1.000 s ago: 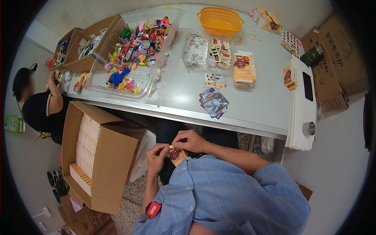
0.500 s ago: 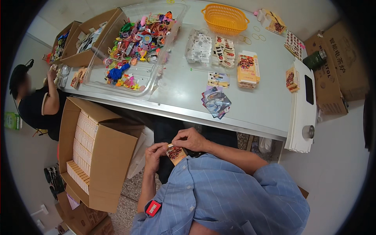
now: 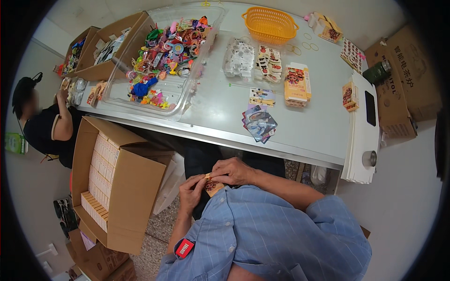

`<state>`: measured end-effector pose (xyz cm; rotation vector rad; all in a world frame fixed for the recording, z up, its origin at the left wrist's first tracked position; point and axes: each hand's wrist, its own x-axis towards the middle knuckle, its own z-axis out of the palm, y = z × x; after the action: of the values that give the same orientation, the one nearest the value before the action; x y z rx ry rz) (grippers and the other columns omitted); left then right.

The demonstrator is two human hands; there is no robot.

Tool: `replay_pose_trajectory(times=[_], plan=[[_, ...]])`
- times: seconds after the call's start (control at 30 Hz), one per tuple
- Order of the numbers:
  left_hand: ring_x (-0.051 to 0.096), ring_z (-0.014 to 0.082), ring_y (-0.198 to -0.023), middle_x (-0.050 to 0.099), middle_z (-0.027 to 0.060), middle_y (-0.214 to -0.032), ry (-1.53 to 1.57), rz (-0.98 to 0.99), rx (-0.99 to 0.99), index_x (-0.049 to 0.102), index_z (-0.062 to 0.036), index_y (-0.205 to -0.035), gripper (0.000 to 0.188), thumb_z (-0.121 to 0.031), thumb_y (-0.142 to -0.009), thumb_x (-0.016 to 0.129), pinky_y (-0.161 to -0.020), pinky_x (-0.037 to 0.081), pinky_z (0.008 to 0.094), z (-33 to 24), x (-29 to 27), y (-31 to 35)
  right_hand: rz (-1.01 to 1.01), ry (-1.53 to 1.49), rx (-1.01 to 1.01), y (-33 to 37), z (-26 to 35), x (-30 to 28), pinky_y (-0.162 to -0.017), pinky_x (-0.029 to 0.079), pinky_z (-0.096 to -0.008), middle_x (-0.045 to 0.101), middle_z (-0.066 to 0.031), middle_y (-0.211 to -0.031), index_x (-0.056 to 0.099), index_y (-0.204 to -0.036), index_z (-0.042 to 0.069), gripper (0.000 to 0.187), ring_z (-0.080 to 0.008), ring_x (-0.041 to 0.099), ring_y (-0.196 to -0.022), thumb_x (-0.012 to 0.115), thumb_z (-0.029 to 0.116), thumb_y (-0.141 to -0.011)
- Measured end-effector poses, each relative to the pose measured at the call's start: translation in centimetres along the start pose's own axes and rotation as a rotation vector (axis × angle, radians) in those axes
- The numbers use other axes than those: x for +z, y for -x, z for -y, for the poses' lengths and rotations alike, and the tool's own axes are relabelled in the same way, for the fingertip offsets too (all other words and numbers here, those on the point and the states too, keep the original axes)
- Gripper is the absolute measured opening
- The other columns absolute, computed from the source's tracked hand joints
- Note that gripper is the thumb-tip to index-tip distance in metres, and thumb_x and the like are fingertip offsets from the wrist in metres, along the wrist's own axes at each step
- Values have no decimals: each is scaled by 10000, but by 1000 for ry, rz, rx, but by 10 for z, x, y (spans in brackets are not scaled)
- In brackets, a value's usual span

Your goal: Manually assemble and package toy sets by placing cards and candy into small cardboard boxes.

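A small printed carton [image 3: 212, 185], tan with a dark picture on its face, is pinched between both hands close to the person's chest, below the near edge of the table [image 3: 300, 136]. The left hand [image 3: 192, 192] clasps the carton's lower left side with curled fingers; the right hand [image 3: 233, 171] closes over its top and right side, thumb and fingertips pressed to it. Both forearms wear light blue checked sleeves, the left with a red patch near the cuff.

To the left of the hands an open cardboard box [image 3: 122, 187] stands on the floor, tilted, with rows of small pale cartons packed inside. On the grey table, just beyond the hands, lies a fanned stack of dark printed cards [image 3: 259, 123]; farther off, an orange-and-yellow pack [image 3: 297, 83] and clear bags of small printed items [image 3: 239, 58]. A clear plastic tub [image 3: 161, 89] of bright plastic trinkets sits at the far left, an orange basket [image 3: 270, 24] at the far edge. A stack of flat white sheets [image 3: 361, 140] hangs over the right end of the table. At the far left another person in a dark top [image 3: 44, 131] sits at the table
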<state>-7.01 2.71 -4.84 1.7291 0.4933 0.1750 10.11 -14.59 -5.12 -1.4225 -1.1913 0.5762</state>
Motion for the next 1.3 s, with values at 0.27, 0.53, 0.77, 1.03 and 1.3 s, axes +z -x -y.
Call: replay_pose_trajectory(times=[0.27, 0.53, 0.77, 1.03, 1.3], plan=[[672, 132, -878, 729, 94, -1014, 192, -14, 64, 738, 23, -1116, 189, -72, -958, 696, -781, 532, 239, -28, 2, 4, 35, 140, 94, -5, 44, -23, -805, 577, -358, 710, -131, -1004, 725, -1143, 33, 315, -277, 696, -926, 763, 95, -836], [695, 114, -857, 719, 108, -1060, 534, 22, -384, 504, -16, -1447, 463, -170, -1023, 610, -643, 548, 225, -90, -1, -24, -210, 483, -410, -1, 76, -31, -626, 586, -328, 661, -85, -1159, 710, -1056, 86, 273, -247, 690, -803, 742, 37, -789], [721, 179, -912, 712, 191, -1119, 578, 12, -3, 345, -22, -1544, 684, 34, -938, 658, -719, 616, 278, -88, -2, -46, -330, 519, -415, 4, 72, -24, -677, 599, -328, 624, -99, -1241, 706, -1076, 87, 293, -244, 690, -856, 777, 71, -792], [699, 148, -888, 708, 166, -1099, 287, 366, -9, 479, -4, -1399, 570, 36, -890, 734, -721, 582, 265, -117, 0, -81, -551, -10, -18, 17, 69, -26, -793, 595, -317, 633, -123, -1176, 600, -1273, 46, 492, -197, 699, -974, 812, 28, -829], [679, 114, -860, 711, 127, -1054, 147, 407, 65, 442, -56, -1421, 666, 86, -849, 751, -692, 535, 225, -125, 16, -109, -537, -202, 222, 11, 57, -46, -846, 537, -286, 638, -143, -1155, 297, -1538, 42, 802, -154, 655, -1027, 746, -28, -877]])
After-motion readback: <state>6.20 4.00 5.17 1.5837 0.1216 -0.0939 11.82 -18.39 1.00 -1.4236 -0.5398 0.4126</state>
